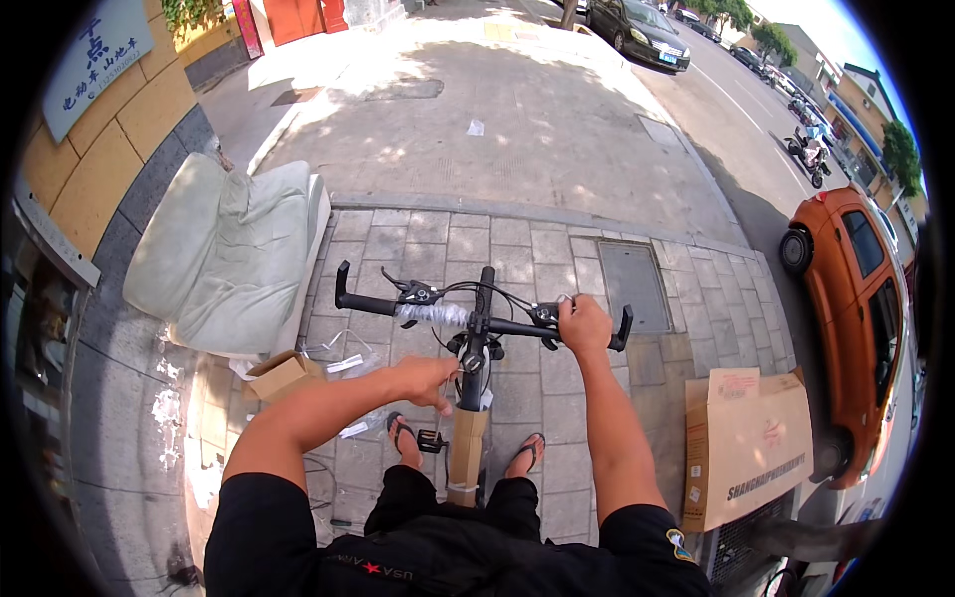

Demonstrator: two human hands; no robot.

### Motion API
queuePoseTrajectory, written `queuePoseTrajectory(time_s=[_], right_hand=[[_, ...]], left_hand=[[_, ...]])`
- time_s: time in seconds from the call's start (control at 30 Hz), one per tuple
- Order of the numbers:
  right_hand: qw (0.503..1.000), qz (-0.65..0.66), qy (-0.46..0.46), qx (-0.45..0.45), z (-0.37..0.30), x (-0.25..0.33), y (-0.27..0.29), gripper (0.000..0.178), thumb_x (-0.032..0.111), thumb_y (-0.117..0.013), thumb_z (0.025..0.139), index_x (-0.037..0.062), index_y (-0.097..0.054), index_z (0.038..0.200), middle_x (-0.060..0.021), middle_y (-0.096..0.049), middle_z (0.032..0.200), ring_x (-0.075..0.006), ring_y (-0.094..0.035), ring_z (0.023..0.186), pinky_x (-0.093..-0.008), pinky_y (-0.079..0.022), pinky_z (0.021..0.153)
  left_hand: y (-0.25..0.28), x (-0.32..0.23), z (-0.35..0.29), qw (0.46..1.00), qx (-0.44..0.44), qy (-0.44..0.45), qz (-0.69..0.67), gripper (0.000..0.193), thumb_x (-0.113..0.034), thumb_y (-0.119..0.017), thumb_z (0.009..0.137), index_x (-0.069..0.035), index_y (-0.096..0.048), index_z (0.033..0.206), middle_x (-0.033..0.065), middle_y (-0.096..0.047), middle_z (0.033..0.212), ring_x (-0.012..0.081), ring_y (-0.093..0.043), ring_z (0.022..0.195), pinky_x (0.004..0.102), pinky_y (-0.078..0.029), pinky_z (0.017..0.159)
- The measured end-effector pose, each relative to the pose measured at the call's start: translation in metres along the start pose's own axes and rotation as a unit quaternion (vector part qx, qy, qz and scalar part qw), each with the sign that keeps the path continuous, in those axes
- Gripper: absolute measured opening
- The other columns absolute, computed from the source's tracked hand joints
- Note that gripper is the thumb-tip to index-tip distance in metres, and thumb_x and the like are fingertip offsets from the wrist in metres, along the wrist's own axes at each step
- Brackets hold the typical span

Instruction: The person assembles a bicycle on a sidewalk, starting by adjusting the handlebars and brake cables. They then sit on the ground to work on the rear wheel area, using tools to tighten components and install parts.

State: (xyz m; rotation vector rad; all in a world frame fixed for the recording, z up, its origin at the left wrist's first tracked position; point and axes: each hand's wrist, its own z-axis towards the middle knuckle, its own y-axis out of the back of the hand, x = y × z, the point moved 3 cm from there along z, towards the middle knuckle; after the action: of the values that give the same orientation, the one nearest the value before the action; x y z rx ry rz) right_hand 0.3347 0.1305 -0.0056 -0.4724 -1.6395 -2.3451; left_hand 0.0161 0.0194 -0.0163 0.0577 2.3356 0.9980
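A black bicycle stands upright in front of me, its handlebar running across the middle of the view. My right hand is wrapped round the right side of the bar, beside the brake lever and the upturned black bar end. At the stem, my left hand reaches in from the left, thumb spread away from the fingers. Its fingertips are close to the stem; whether they touch it is hard to make out. Clear plastic wrap covers part of the left bar. Brown cardboard wraps the frame tube below.
A worn pale sofa stands left, with a small open carton and plastic scraps near it. At right are a large cardboard box and an orange car. A metal cover lies in the paving.
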Motion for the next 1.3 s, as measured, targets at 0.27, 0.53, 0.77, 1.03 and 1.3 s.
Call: queuePoseTrajectory(time_s=[0.27, 0.53, 0.77, 1.03, 1.3], right_hand=[[1.000, -0.003, 0.019, -0.013, -0.010, -0.003, -0.006, 0.032, 0.034, -0.060, 0.094, 0.0053, -0.068, 0.082, -0.0156, -0.071, 0.088, -0.0390, -0.069, 0.078, -0.0514, -0.055, 0.071], [1.000, -0.006, 0.010, -0.021, 0.000, -0.007, -0.003, 0.031, 0.034, -0.061, 0.093, 0.0058, -0.070, 0.085, -0.0188, -0.072, 0.087, -0.0413, -0.070, 0.078, -0.0529, -0.055, 0.072], [0.999, -0.016, -0.032, 0.011, 0.002, -0.004, -0.001, 0.034, 0.040, -0.059, 0.094, 0.0090, -0.073, 0.091, -0.0210, -0.074, 0.089, -0.0440, -0.071, 0.083, -0.0532, -0.056, 0.077], [0.997, -0.034, 0.055, -0.037, -0.002, -0.045, -0.033, 0.033, 0.039, -0.061, 0.094, 0.0086, -0.072, 0.091, -0.0187, -0.074, 0.092, -0.0425, -0.071, 0.082, -0.0525, -0.056, 0.076], [0.991, -0.033, 0.098, -0.085, 0.002, -0.047, -0.045, 0.031, 0.037, -0.061, 0.093, 0.0081, -0.071, 0.088, -0.0181, -0.073, 0.087, -0.0422, -0.071, 0.079, -0.0535, -0.055, 0.072]], left_hand=[[-0.050, 0.013, 0.009, 0.874, -0.401, -0.131, 0.240, 0.046, -0.039, -0.086, 0.069, -0.015, -0.061, 0.100, 0.0009, -0.061, 0.092, 0.0240, -0.060, 0.095, 0.0465, -0.041, 0.095], [-0.041, 0.034, 0.039, 0.857, -0.401, -0.194, 0.258, 0.034, -0.035, -0.082, 0.076, -0.018, -0.057, 0.092, -0.0004, -0.057, 0.085, 0.0219, -0.059, 0.087, 0.0406, -0.040, 0.082], [-0.061, 0.034, 0.037, 0.905, -0.390, -0.169, -0.009, 0.023, -0.022, -0.070, 0.093, -0.008, -0.058, 0.109, 0.0128, -0.066, 0.095, 0.0361, -0.065, 0.091, 0.0468, -0.050, 0.078], [-0.071, 0.025, 0.030, 0.863, -0.323, -0.132, -0.366, 0.021, -0.023, -0.056, 0.108, -0.006, -0.064, 0.117, 0.0106, -0.077, 0.103, 0.0238, -0.075, 0.097, 0.0348, -0.055, 0.083], [-0.077, 0.023, 0.033, 0.810, -0.418, -0.170, -0.376, 0.015, -0.015, -0.061, 0.103, -0.006, -0.068, 0.111, 0.0122, -0.075, 0.093, 0.0269, -0.074, 0.088, 0.0349, -0.055, 0.079]])
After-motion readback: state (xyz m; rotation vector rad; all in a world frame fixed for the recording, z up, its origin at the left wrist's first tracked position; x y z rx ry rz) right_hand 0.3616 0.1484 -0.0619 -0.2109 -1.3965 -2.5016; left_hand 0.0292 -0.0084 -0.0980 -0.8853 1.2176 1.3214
